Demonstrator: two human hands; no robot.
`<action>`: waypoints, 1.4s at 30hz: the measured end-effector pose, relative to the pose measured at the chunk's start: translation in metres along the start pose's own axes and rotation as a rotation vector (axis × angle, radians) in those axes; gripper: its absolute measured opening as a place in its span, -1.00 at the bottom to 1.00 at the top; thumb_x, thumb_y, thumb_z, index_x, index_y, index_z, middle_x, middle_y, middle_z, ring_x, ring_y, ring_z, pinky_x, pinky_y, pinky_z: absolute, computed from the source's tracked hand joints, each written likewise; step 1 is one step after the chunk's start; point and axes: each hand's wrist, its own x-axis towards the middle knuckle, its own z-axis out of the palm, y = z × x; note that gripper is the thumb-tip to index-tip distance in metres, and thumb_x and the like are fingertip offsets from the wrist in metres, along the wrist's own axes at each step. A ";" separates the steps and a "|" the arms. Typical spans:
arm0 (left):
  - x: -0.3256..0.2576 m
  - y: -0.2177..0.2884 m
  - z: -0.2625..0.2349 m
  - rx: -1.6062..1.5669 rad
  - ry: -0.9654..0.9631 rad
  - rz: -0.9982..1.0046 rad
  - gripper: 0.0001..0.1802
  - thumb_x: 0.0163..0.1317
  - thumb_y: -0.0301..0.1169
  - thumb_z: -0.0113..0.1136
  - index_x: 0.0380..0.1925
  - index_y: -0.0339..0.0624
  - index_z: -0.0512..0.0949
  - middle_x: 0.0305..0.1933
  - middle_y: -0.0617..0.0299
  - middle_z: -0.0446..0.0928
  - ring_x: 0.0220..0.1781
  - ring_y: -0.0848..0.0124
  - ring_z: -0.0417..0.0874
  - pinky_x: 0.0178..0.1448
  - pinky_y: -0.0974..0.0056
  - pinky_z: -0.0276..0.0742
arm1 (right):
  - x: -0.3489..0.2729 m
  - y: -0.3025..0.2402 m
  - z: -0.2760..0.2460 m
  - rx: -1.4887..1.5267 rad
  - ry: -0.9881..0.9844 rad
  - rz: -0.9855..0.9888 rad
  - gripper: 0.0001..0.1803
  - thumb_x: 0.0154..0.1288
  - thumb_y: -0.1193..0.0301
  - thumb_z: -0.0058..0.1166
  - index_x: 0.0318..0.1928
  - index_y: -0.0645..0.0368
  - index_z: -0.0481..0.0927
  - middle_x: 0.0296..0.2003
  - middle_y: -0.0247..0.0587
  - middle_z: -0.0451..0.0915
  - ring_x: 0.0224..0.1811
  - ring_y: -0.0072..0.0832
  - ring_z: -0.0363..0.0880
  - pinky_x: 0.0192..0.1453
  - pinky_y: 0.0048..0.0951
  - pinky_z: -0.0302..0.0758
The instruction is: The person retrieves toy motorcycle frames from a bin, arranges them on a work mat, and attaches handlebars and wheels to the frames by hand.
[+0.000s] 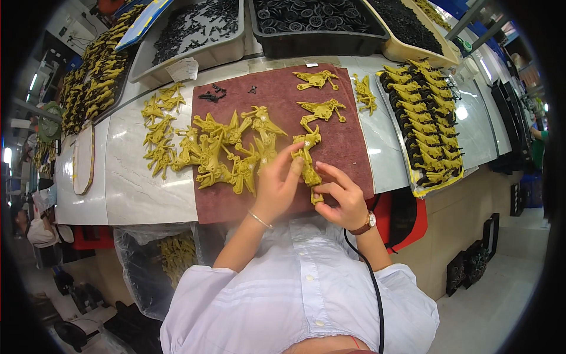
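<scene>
Stacks of yellow parts with black pieces [97, 82] fill the far left side. Next comes the pale worktop [132, 197], where a loose group of yellow parts [158, 130] lies; behind it stands a grey bin [221, 52] with small black pieces. More yellow parts are heaped on the dark red cloth [352, 147], near the left hand [278, 186]. This hand, with a bracelet at its wrist, pinches the upper portion of one yellow part [309, 141] over the cloth. Two single yellow parts [321, 109] lie behind. The right hand [344, 203], wearing a watch, grips the lower end with its fingertips. Farther right, a tray [433, 187] carries rows of yellow-and-black parts.
</scene>
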 end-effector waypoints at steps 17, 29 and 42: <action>-0.003 -0.028 0.055 0.232 0.219 0.175 -0.61 0.24 -0.53 -0.11 0.08 -0.40 0.38 -0.40 -0.07 0.47 -0.44 0.14 0.52 -0.29 0.15 0.42 | -0.038 0.018 0.012 -0.176 0.142 0.085 -0.58 0.22 0.65 -0.04 0.13 0.38 0.41 -0.26 0.17 0.60 -0.35 -0.07 0.64 -0.27 -0.25 0.58; -0.005 -0.055 0.062 0.078 0.271 0.179 -0.63 0.28 -0.52 -0.13 0.09 -0.35 0.39 -0.22 -0.10 0.58 -0.34 0.22 0.60 -0.21 0.19 0.49 | -0.039 0.040 0.004 -0.014 0.247 0.271 -0.65 0.46 0.46 -0.20 0.15 0.39 0.42 -0.30 0.07 0.61 -0.35 -0.13 0.64 -0.27 -0.35 0.54; -0.027 -0.016 0.026 -0.094 0.051 0.052 -0.48 0.17 -0.56 0.23 0.16 -0.18 0.38 -0.15 0.22 0.58 -0.16 0.55 0.60 -0.12 0.43 0.54 | 0.054 0.149 -0.068 -1.080 -0.050 0.435 -0.34 0.17 0.47 0.02 0.33 -0.12 0.33 0.17 0.03 0.34 0.20 -0.03 0.27 0.21 0.01 0.26</action>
